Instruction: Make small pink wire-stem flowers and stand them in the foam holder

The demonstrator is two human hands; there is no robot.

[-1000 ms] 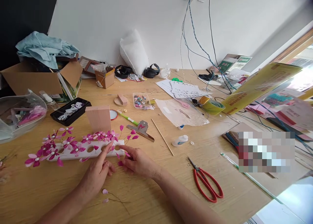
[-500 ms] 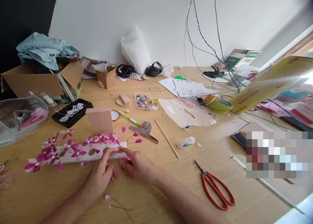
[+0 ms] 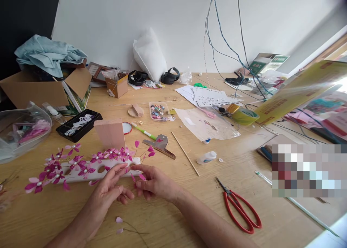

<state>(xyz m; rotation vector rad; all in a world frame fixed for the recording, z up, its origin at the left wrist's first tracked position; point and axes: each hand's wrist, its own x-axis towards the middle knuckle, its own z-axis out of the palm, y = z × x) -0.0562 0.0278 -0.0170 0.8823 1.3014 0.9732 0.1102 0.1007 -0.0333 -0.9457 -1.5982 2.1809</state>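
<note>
A white strip with round holes (image 3: pixel 90 176) lies on the table, carrying a branch of magenta flowers (image 3: pixel 77 162) with pearl-like centres and thin wire stems. My left hand (image 3: pixel 110 190) is at the strip's front edge, its fingers stretched out and apart, fingertips near the branch. My right hand (image 3: pixel 157 185) is at the strip's right end. Its index finger reaches onto the branch and its thumb is apart below, with small magenta petals (image 3: pixel 142 177) between them. Whether a thin wire lies under the fingertips is hidden. A loose stem with pale pink petals (image 3: pixel 119 219) lies in front.
Behind the flowers stands a wooden block (image 3: pixel 110 133). To the right lie a metal clip (image 3: pixel 162 142), a thin wooden stick (image 3: pixel 184 153), a small white glue bottle (image 3: pixel 206 157) and red-handled scissors (image 3: pixel 241 210). A black tray (image 3: pixel 79 125) is at left.
My left hand's fingers have spread and come away from my right fingertip, where the two index fingers met. My right hand has stayed nearly in place. The petals at right have shifted slightly.
</note>
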